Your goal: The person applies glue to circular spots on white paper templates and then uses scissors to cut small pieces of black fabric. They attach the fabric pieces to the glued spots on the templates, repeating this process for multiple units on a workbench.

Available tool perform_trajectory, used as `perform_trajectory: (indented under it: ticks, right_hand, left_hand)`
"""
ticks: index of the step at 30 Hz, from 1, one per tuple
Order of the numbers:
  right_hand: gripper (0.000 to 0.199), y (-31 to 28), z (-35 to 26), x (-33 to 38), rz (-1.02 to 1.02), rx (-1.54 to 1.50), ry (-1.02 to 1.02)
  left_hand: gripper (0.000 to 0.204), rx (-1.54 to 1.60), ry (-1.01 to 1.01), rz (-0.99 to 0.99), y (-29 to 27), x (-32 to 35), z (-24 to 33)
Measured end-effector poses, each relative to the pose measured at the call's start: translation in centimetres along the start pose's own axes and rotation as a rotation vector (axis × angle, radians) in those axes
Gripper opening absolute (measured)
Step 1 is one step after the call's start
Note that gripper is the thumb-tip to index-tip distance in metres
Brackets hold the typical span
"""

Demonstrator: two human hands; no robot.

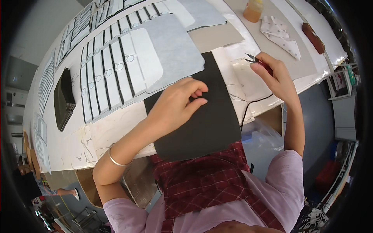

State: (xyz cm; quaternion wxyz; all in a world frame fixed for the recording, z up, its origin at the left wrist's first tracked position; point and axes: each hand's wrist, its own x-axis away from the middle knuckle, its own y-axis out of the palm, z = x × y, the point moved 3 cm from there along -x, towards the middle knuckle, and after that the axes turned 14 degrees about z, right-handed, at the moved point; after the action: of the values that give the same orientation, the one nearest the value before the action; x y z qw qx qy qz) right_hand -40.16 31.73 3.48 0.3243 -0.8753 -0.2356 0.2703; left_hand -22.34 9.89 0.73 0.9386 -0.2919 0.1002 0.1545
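Note:
My left hand [180,100] hovers over or rests on a black fabric panel [198,132]; I cannot tell whether it touches. Its fingers are half curled, the thumb stands apart from them, and nothing shows between. The panel lies on the table's near edge and hangs toward my lap. To the right, my right hand [276,74] is closed around small red-handled thread snips [254,59], their dark blades pointing left and apart at the tips. Beside my left hand lies a fanned stack of pale grey-white panels [171,42] with black edges, partly over the black panel.
Left on the white table is a stack of dark folded pieces [64,99]. Farther right are a bottle of amber liquid [253,11], a dotted cloth [279,35] and a brown block-like object [313,38]. A black cord [254,101] crosses the table's near edge. Loose threads lie around.

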Motion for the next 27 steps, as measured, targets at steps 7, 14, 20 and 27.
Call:
perform_trajectory:
  ticks: [7,14,20,27]
  right_hand:
    - [0.027,-1.1,-0.3,3.5,0.033,-0.062,0.068]
    - [0.034,2.1,-2.1,5.3,-0.146,0.128,-0.278]
    - [0.040,3.9,-1.9,4.4,-0.081,0.311,-0.335]
    - [0.038,4.1,-2.1,4.1,-0.088,0.318,-0.384]
  left_hand:
    - [0.016,-0.132,0.261,-0.121,4.5,-3.5,0.7]
    - [0.012,0.088,-0.144,-0.098,3.7,-3.5,-0.2]
    - [0.012,0.106,-0.149,-0.099,3.7,-3.3,-0.3]
    - [0.013,0.099,-0.139,-0.099,3.9,-3.3,-0.4]
